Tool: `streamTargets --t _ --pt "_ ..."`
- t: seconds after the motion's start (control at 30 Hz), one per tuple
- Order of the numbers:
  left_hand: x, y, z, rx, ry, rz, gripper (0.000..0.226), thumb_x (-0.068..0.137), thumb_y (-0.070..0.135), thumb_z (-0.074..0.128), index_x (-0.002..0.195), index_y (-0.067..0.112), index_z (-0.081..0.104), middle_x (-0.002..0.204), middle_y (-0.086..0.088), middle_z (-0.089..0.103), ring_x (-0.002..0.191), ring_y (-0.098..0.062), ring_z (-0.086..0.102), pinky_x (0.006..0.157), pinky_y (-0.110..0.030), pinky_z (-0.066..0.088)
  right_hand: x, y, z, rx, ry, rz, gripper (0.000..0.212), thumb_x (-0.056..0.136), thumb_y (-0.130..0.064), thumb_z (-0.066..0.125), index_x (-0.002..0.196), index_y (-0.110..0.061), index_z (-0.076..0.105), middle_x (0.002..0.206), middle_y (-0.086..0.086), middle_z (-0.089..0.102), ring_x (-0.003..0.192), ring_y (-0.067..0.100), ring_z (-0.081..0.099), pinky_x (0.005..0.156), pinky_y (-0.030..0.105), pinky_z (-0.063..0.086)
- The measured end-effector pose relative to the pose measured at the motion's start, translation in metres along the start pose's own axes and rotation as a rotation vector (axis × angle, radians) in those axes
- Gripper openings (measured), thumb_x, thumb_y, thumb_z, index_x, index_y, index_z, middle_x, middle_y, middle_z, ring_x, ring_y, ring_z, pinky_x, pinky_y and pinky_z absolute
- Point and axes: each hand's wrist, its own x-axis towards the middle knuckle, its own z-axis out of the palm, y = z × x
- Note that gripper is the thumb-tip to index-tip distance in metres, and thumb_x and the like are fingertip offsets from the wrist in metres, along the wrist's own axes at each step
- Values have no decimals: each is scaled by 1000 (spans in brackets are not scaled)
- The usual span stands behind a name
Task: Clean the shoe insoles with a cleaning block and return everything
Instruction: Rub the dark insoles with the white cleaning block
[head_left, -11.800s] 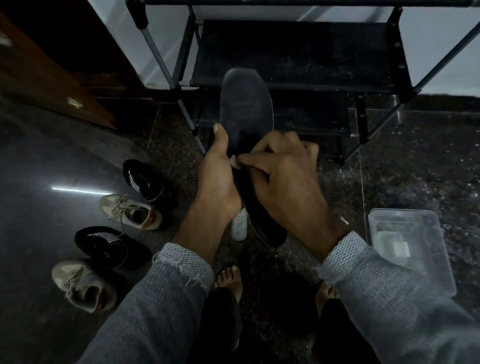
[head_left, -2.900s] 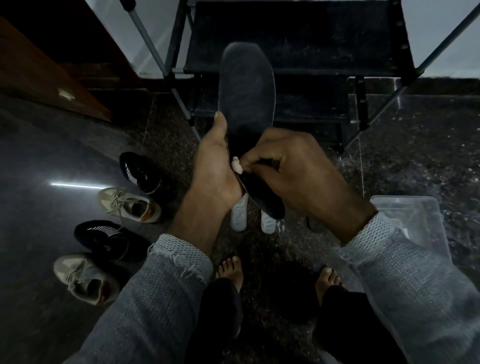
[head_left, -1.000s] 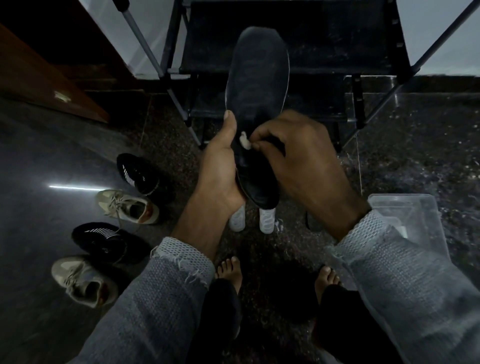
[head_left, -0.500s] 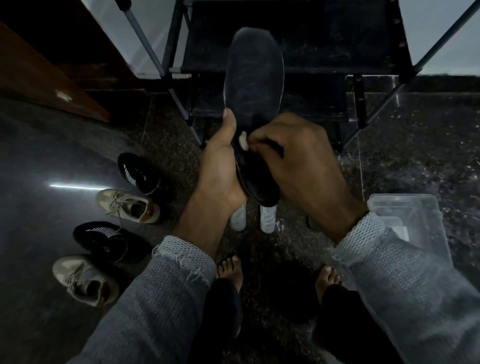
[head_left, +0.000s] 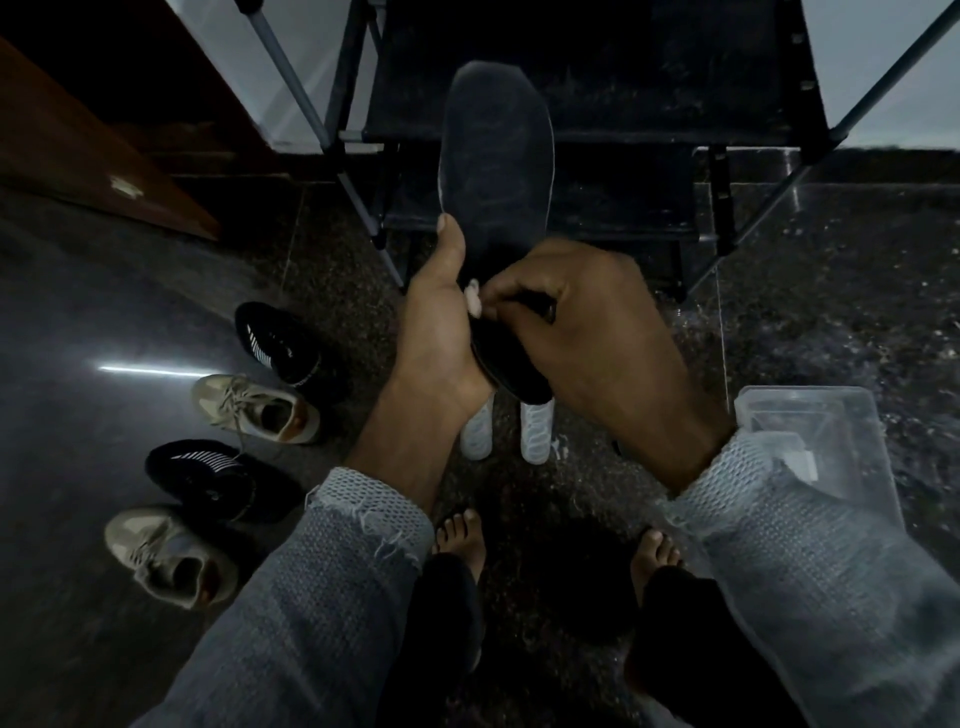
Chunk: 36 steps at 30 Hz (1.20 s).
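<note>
Gripping dark insole (head_left: 496, 156) upright, left hand (head_left: 436, 332); right hand (head_left: 576, 322) pinching white cleaning block (head_left: 474, 301) against it.

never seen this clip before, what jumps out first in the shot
The eye lands on the dark insole held upright at centre: the left hand grips its edge while the right hand pinches a small white cleaning block against it. Four shoes lie on the dark floor at left, and a clear plastic box sits at right, partly behind the right sleeve.
</note>
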Motion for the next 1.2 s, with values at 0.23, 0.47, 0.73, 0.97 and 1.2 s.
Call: streamTargets --t 0.23,0.47,0.73,0.97,1.2 --pt "-3 2 0 -1 -10 5 54 102 47 32 95 6 67 83 -10 74 75 -20 73 68 -29 60 3 -4 -8 16 -134 9 12 85 -10 70 88 -18 77 85 -8 67 80 4 62 72 15 49" --pt "-2 0 3 -19 -1 10 52 102 46 33 96 6 66 80 -8 73 72 -19 72 65 -28 60 0 -3 -1 -9 -8 8 12 86 -9 67 87 -16 77 85 -3 67 78 7 61 70 19 49" --pt "1 6 -3 -34 7 47 57 102 46 34 91 5 72 85 -11 74 74 -22 73 69 -31 60 3 -4 -12 -32 -235 -37 12 86 -10 69 89 -19 77 87 -9 66 80 2 60 72 12 46" --pt "-1 1 -1 -16 -42 17 63 102 50 31 84 5 72 79 -9 72 73 -20 71 71 -30 60 -1 -1 -2 8 -56 -145 12 85 -5 66 87 -13 76 87 2 69 80 12 64 74 32 52" --pt "1 7 -2 -39 -9 9 56 102 50 31 118 6 62 113 -14 65 103 -24 60 81 -31 53 8 17 -19 -188 -119 -42 9 86 -16 67 89 -17 76 91 3 66 85 19 63 77 40 52"
